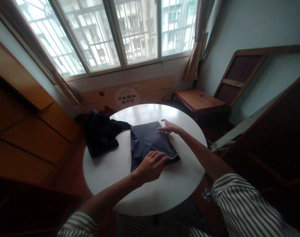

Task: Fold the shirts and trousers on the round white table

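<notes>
A dark grey garment [151,136], folded into a rough rectangle, lies on the round white table [150,200]. Its exact kind does not show; a thin pale line runs along its near right edge. My left hand [152,166] is at the near edge, its fingers curled and closed on the cloth, partly covering it. At the far right edge is my right hand [170,127], thumb and forefinger spread apart, the lower fingers close to the cloth. A heap of black clothing [99,133] lies at the table's left, one end reaching toward the grey garment.
Beyond the table are a barred window [137,29] and a low wooden table [199,98]. Wooden cabinets [24,131] stand at the left. A wooden frame [238,72] leans against the right wall. A dark wooden piece of furniture [275,154] stands close on the right.
</notes>
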Action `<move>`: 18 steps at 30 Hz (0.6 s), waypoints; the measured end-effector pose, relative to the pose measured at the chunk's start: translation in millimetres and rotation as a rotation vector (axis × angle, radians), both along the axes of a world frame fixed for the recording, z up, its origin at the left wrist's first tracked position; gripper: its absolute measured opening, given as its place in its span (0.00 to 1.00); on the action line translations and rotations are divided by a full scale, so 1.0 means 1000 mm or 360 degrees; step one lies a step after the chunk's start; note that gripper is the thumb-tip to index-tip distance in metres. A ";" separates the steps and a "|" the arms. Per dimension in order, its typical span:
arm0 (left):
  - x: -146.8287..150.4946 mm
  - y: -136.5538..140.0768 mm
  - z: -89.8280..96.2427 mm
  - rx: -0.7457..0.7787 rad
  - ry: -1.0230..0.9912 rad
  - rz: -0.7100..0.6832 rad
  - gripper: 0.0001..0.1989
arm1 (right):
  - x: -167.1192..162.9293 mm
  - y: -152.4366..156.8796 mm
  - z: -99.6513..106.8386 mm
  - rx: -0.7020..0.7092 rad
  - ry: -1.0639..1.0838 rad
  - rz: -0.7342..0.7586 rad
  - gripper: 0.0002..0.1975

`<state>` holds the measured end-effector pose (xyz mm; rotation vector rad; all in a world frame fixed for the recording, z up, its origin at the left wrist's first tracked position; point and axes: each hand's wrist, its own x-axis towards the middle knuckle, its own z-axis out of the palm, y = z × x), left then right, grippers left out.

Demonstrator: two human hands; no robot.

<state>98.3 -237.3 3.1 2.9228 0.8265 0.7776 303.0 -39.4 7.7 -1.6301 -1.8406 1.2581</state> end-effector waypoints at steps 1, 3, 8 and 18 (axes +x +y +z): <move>-0.015 0.001 0.003 -0.0033 -0.0066 0.0121 0.18 | 0.006 -0.010 -0.001 -0.0049 0.0041 0.0076 0.52; -0.044 0.009 0.005 -0.0122 -0.0200 0.0464 0.16 | 0.018 -0.029 -0.003 -0.0124 0.0166 0.0199 0.54; -0.102 0.043 -0.007 -0.0315 -0.0202 0.1079 0.16 | 0.028 -0.049 0.007 -0.0145 0.0200 0.0340 0.47; -0.094 0.045 -0.013 -0.0551 -0.0454 0.1327 0.11 | -0.112 -0.002 0.056 0.0457 -0.0280 0.0407 0.11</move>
